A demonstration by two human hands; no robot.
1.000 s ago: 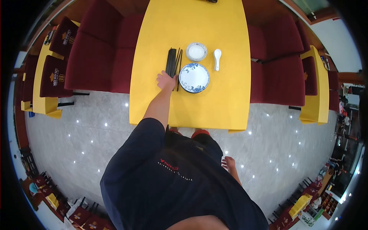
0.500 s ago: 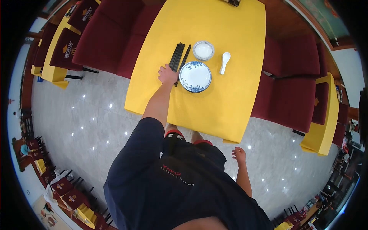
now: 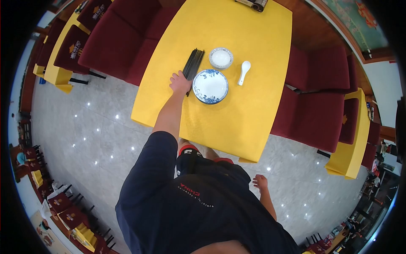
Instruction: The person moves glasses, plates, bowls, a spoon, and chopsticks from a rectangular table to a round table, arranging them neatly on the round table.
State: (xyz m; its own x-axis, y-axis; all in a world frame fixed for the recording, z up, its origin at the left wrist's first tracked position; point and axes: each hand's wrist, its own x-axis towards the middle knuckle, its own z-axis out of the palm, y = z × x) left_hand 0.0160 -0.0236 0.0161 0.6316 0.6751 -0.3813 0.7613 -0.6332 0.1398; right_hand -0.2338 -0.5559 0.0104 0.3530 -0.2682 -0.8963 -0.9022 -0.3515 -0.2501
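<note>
A bundle of dark chopsticks lies lengthwise on the yellow tabletop. My left hand is over its lower part, fingers bent around the left side; the lower tips stick out below the hand. Just right of that hand sits a white plate with a blue floral rim, close to the chopsticks. Behind the plate is a smaller white bowl with a patterned rim. A white spoon lies to the right of both. My right hand hangs beside my body off the table, fingers loosely bent, holding nothing.
The yellow table has its near edge at my legs. Dark red seats flank it on the right, with another red bench on the left. Part of a portable stove shows at the far end. The tiled floor is grey.
Chopsticks that lay slightly apart on the right are now together with the bundle under my left hand. My right hand still hangs at my side. The view has shifted slightly.
</note>
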